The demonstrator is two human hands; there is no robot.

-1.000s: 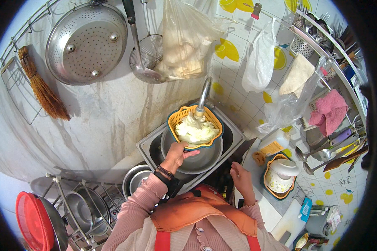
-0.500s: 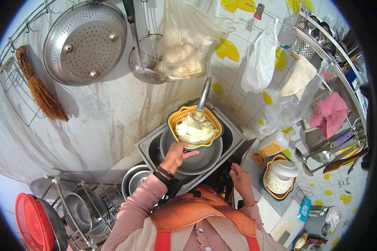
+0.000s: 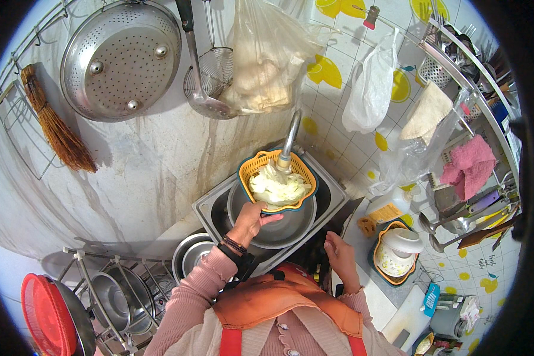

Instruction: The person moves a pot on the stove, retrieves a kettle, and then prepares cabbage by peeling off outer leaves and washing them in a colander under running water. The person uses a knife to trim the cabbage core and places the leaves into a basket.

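My left hand (image 3: 250, 222) grips the near rim of a yellow basket (image 3: 307, 168) with a dark teal outer edge, thumb and fingers closed on it. Pale yellow-green cabbage leaves (image 3: 282, 188) lie heaped inside, right under the mouth of a metal faucet (image 3: 291, 133). Whether water runs cannot be made out. Below the basket, a grey metal bowl (image 3: 282, 236) rests in the steel sink (image 3: 332, 204), partly covered by the basket. My right hand (image 3: 342, 256), loosely closed with nothing visible in it, hangs beside the counter edge, apart from the sink.
Steel bowls (image 3: 197, 252) stand left of the sink, near a dish rack (image 3: 101, 296) with a red colander (image 3: 44, 314). On the right counter (image 3: 365, 237) are a plastic jug (image 3: 388, 204) and another basket holding a white floral container (image 3: 396, 255). A steamer tray (image 3: 121, 62) and ladle (image 3: 202, 101) hang above.
The view has shifted very slightly. The basket, leaves and both hands keep nearly the same places.
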